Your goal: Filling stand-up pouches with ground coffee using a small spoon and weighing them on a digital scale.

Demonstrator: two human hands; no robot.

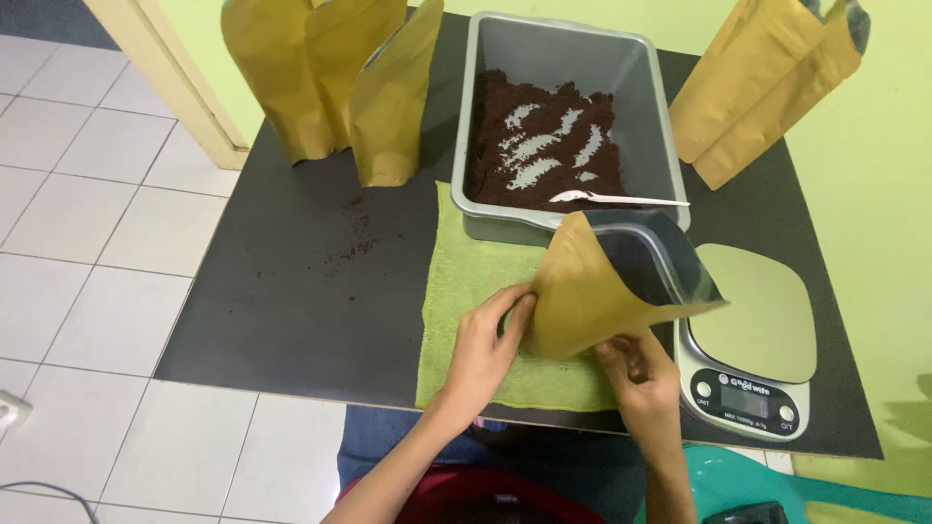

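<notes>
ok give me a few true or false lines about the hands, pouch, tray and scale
1. Both hands hold the open pouch. True: the left hand grips its left edge, the right hand its lower right.
2. The tray is empty. False: dark grounds lie in it.
3. A spoon lies in the tray. True.
4. The pouch stands on the scale. False: it is held over the green cloth; the scale's plate is bare.
5. The spare pouches lie flat. False: they stand upright.
</notes>
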